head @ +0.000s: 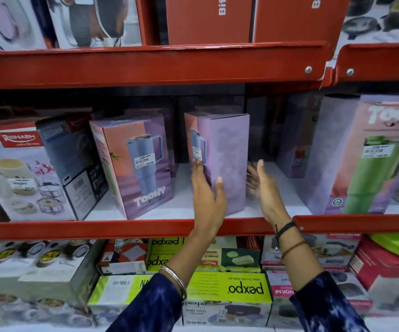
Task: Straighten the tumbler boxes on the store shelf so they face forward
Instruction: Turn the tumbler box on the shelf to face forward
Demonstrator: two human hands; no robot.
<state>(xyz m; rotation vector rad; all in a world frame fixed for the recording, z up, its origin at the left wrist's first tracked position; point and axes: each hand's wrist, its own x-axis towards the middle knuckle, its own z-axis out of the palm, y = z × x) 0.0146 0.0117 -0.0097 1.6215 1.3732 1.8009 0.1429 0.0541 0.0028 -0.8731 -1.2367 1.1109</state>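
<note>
A lilac tumbler box (229, 144) stands upright in the middle of the shelf, turned so its plain side faces me and its blue-tumbler picture faces left. My left hand (208, 202) grips its near corner, fingers on the picture face and thumb on the plain side. My right hand (263, 188) is spread open at the box's lower right edge; whether it touches the box is unclear. A second tumbler box (141, 164) to the left shows its blue tumbler, angled slightly. On the right a box with a green tumbler (373, 164) stands angled.
The red front rail (98, 228) edges the white shelf, with a red shelf beam (146, 65) overhead. A casserole-set box (14, 173) and a dark box (74, 164) stand at the left. Another lilac box (292, 144) sits further back. Green and other boxes (241, 288) fill the shelf below.
</note>
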